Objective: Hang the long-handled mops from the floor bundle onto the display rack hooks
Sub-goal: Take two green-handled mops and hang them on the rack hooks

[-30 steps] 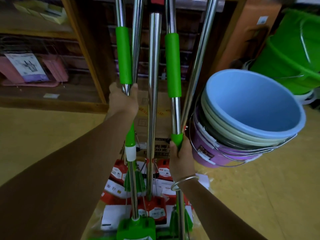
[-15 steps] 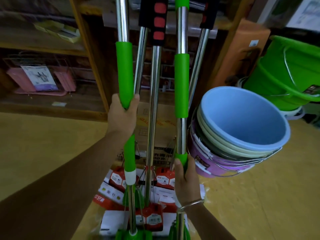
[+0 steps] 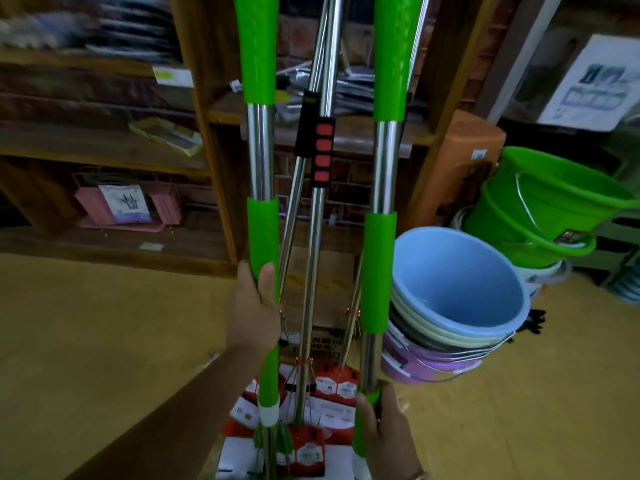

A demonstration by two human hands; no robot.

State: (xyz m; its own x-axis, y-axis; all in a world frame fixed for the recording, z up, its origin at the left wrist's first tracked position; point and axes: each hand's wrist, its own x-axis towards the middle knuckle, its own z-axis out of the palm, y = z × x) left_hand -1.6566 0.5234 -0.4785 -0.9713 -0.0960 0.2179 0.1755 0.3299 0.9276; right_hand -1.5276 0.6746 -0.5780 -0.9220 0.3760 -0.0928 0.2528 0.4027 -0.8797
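Two green-gripped mops stand upright in the near middle of the view, one in each hand. The left hand (image 3: 254,306) is curled round the left mop handle (image 3: 260,157) at the bottom of its lower green sleeve, thumb laid up the front of the sleeve, with the steel shaft and a second green sleeve rising above the hand out of the top of the view. The right hand (image 3: 382,433) grips the right mop handle (image 3: 385,168) lower down, at a green collar beneath the long green sleeve, so this hand sits nearer and lower than the left one. Between the two handles, farther off, stand more steel mop shafts, one with a black grip with red pads (image 3: 318,150). Down on the floor between the hands lie red and white packaged mop heads (image 3: 332,386). Just right of the right handle is a stack of buckets with a blue bucket (image 3: 457,282) on top; green buckets (image 3: 550,209) stand farther right. Wooden shelves (image 3: 104,150) fill the far left.
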